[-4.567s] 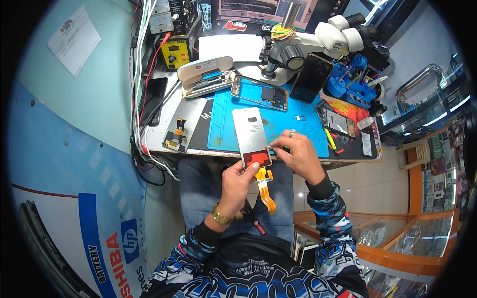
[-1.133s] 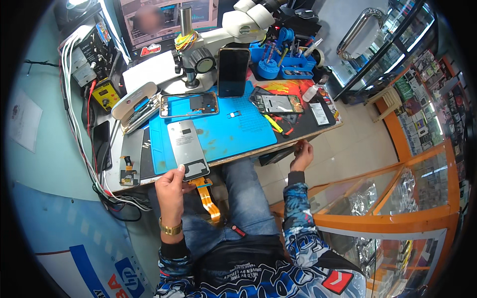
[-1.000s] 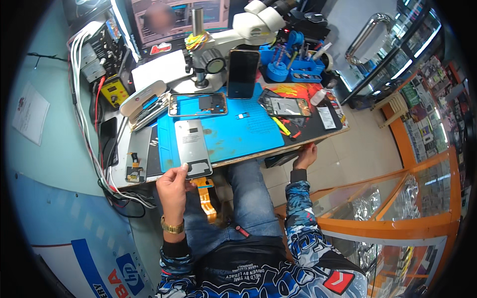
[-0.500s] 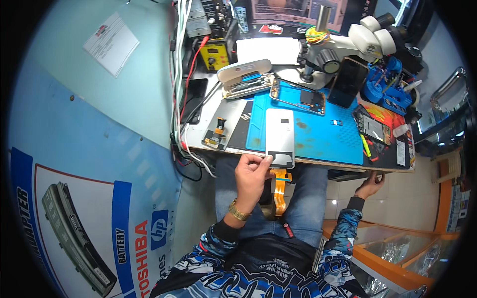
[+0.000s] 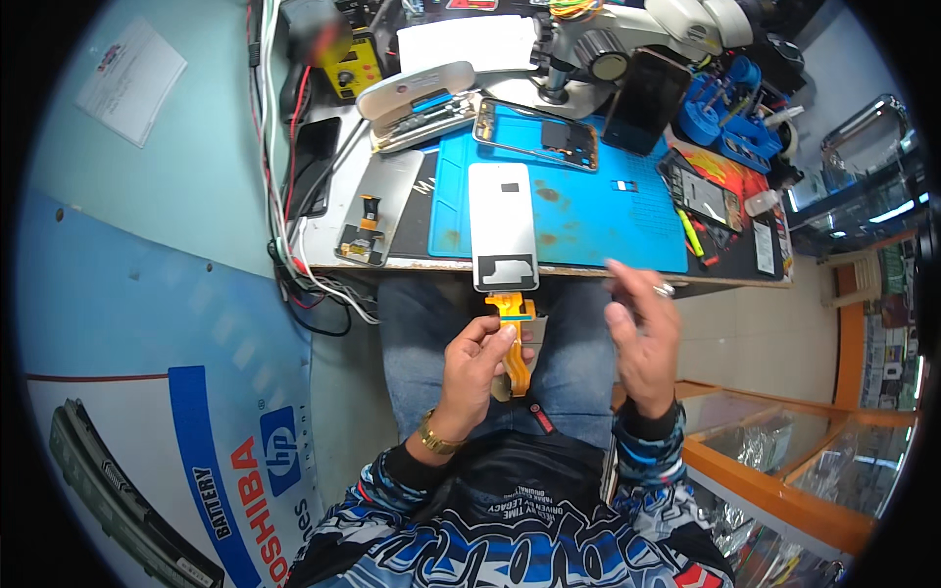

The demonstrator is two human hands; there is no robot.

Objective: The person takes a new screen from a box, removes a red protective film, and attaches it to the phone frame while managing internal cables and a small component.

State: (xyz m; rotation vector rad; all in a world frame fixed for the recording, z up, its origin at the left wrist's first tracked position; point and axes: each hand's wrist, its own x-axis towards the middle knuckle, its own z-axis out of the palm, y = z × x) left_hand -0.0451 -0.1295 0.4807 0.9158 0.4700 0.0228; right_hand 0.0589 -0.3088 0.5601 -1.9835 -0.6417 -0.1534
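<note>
Beside a pale wall (image 5: 196,176), a workbench (image 5: 338,216) is partly covered by a blue mat (image 5: 598,235). The mat's front edge is overlapped by a silver phone panel (image 5: 504,220). The right hand (image 5: 647,343) is held apart, fingers spread; the panel's orange ribbon (image 5: 517,363) is pinched by the left hand (image 5: 469,370).

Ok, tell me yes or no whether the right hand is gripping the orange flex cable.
No, the left hand pinches the orange flex cable, while the right hand is plainly apart from it.
</note>
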